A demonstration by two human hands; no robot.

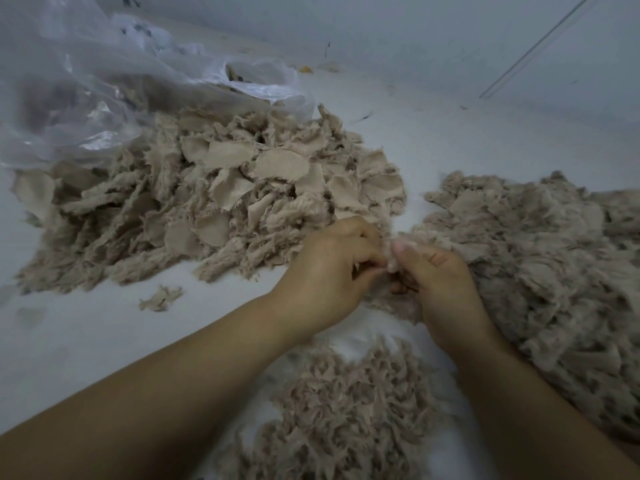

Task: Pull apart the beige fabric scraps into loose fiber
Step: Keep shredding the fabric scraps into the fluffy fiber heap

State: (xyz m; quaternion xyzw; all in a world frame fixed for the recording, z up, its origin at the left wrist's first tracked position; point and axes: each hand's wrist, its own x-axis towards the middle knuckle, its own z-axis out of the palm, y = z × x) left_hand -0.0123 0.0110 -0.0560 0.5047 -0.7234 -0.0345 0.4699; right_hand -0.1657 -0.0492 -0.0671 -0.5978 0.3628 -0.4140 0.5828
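Clear plastic bag [86, 84]: thin, crinkled, glossy film, slumped open far left and behind the scrap heap, its mouth touching the heap's rear edge.

Heap of beige fabric scraps [214, 199]: broad mound left of the hands; woven, roundish and ragged patches with frayed, feathery edges, flat faces showing on top, shaggy strips at the near side.

Stray tuft [160, 298]: small frayed scrap lying alone on the white surface [69, 341], just in front of the heap.

Left hand [329, 271]: fingers curled, thumb and fingertips pinching a small scrap [391, 263], at the heap's near right corner.

Small scrap: pale, fuzzy wisp held between both hands, mostly hidden by fingers.

Right hand [440, 282]: fingers curled, pinching the same scrap from the opposite side, knuckles touching the left hand's fingertips.

Near pile of loose fiber [346, 410]: fluffy, tufted, greyish-beige, in front of the hands, between the forearms.

Right pile of loose fiber [540, 268]: large, downy, matted mass right of the heap, touching the right hand and forearm.
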